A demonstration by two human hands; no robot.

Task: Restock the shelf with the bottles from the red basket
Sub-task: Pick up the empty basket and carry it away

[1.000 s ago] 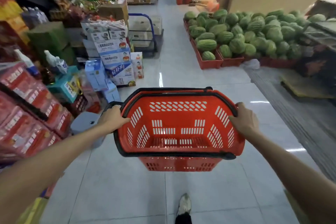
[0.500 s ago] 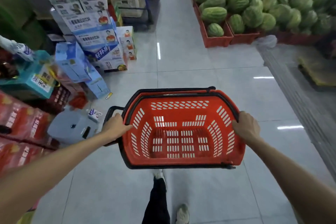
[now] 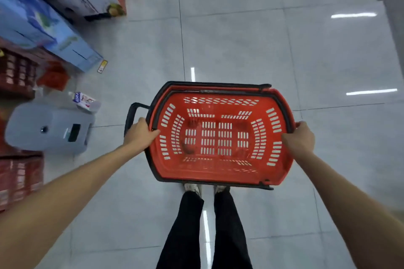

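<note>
- Head view: the red basket (image 3: 218, 137) is held level over the grey tiled floor (image 3: 240, 39), its mouth facing straight up at the camera, and nothing lies inside it.
- Its long axis runs from one hand to the other, with the short ends at the fingers.
- The left hand (image 3: 140, 135) is closed over the rim at the left short end; its fingers (image 3: 153, 134) curl down inside the wall, and a black handle loop (image 3: 131, 116) sticks out just beyond the knuckles.
- The right hand (image 3: 300, 138) is closed over the rim at the right short end, thumb lying along the edge.
- Below the basket's near long side, between the two forearms, stand two legs in dark trousers (image 3: 205, 229).
- Well out past the left fingers sits a grey plastic unit (image 3: 50, 129), with a small carton (image 3: 84, 100) just behind it and blue boxes (image 3: 43, 24) farther off.
</note>
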